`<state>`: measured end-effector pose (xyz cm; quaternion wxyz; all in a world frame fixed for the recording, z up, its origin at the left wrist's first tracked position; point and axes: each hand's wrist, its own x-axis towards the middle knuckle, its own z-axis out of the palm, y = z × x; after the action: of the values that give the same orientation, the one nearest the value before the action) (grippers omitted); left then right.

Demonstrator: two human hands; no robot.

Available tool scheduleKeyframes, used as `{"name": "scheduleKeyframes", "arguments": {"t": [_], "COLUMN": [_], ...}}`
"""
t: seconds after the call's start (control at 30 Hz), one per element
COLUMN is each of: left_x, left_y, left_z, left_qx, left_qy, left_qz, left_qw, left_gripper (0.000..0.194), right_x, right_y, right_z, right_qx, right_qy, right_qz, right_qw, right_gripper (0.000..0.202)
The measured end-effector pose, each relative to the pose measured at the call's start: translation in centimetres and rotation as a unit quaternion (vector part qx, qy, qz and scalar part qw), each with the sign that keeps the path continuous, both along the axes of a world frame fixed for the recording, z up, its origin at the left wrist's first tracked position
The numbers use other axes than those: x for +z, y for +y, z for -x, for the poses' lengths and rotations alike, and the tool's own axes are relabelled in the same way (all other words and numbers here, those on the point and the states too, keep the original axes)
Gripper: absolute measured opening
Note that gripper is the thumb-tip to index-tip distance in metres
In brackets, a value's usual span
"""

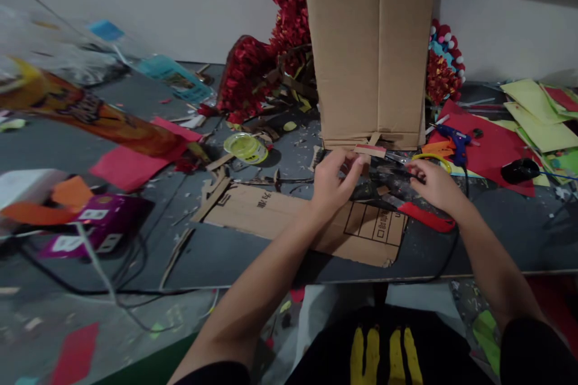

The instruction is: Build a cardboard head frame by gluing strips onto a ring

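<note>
My left hand (336, 177) pinches a small cardboard strip (371, 151) with a red band along it, thumb and fingers closed. In my right hand (436, 186) is a pair of scissors (431, 158) with a yellow handle, its blades pointing left at the strip's right end. How far the blades are apart is hard to make out. Under both hands lies a flat cardboard piece (266, 215) with printed characters and a grid. A red-handled utility knife (427, 216) rests by its right end, below my right hand. A tall cardboard panel (361, 42) stands upright just behind the strip.
A blue glue gun (458, 139) lies on red paper at right, beside a black round object (519, 171). Left are a yellow tub (246, 148), an orange snack bag (99, 114) and a purple box (99, 222) among cables. Red paper flowers (248, 75) stand behind.
</note>
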<state>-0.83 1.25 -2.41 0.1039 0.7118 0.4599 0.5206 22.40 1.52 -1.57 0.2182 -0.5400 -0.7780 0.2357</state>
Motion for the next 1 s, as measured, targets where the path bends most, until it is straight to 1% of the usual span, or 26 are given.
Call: {"name": "scheduleKeyframes", "arguments": {"t": [0.07,0.13,0.2,0.27,0.3,0.37,0.43,0.53,0.67,0.77,0.83,0.93,1.0], "left_x": [0.0,-0.1,-0.3,-0.6,-0.8,-0.9,-0.8,-0.5,-0.4,-0.4,-0.4,-0.4,-0.5], "left_y": [-0.3,-0.6,-0.7,-0.8,-0.8,-0.8,-0.9,-1.2,-1.6,-1.7,-1.8,-1.7,-1.6], "left_z": [-0.1,-0.3,-0.5,-0.7,-0.8,-1.1,-1.3,-1.5,-1.8,-1.8,-1.7,-1.6,-1.6], "left_qx": [-0.044,-0.091,-0.121,-0.125,-0.120,-0.109,-0.115,-0.147,-0.199,-0.241,-0.257,-0.265,-0.271], "left_qy": [0.008,0.028,0.058,0.076,0.071,0.037,-0.003,-0.015,0.012,0.043,0.055,0.050,0.048], "left_qz": [-0.029,-0.036,-0.025,-0.008,0.001,0.029,0.066,0.109,0.132,0.130,0.128,0.120,0.088], "left_qw": [0.999,0.995,0.991,0.989,0.990,0.993,0.991,0.983,0.971,0.961,0.956,0.955,0.957], "left_gripper": [0.017,0.012,0.017,0.023,0.023,0.018,0.014,0.011,0.006,0.003,0.002,0.007,0.015], "right_x": [0.5,1.1,1.6,2.0,2.1,2.2,2.2,2.2,1.8,1.3,1.0,0.5,0.3], "right_y": [0.1,0.1,0.0,-0.1,-0.1,-0.2,-0.4,-0.7,-1.4,-1.7,-1.8,-1.6,-1.5], "right_z": [-0.5,-0.8,-0.8,-0.6,-0.6,-0.5,-0.5,-0.2,0.9,1.6,1.8,1.6,1.4], "right_qx": [-0.001,0.002,0.007,0.019,0.027,0.041,0.058,0.087,0.144,0.175,0.197,0.230,0.240], "right_qy": [0.029,0.055,0.073,0.079,0.079,0.076,0.066,0.031,-0.026,-0.103,-0.153,-0.184,-0.184], "right_qz": [-0.012,-0.012,-0.012,-0.015,-0.016,-0.018,-0.025,-0.047,-0.064,-0.101,-0.124,-0.135,-0.137], "right_qw": [0.999,0.998,0.997,0.997,0.996,0.996,0.996,0.995,0.987,0.974,0.961,0.946,0.943], "right_gripper": [0.027,0.024,0.022,0.021,0.021,0.021,0.019,0.014,0.022,0.025,0.023,0.019,0.020]}}
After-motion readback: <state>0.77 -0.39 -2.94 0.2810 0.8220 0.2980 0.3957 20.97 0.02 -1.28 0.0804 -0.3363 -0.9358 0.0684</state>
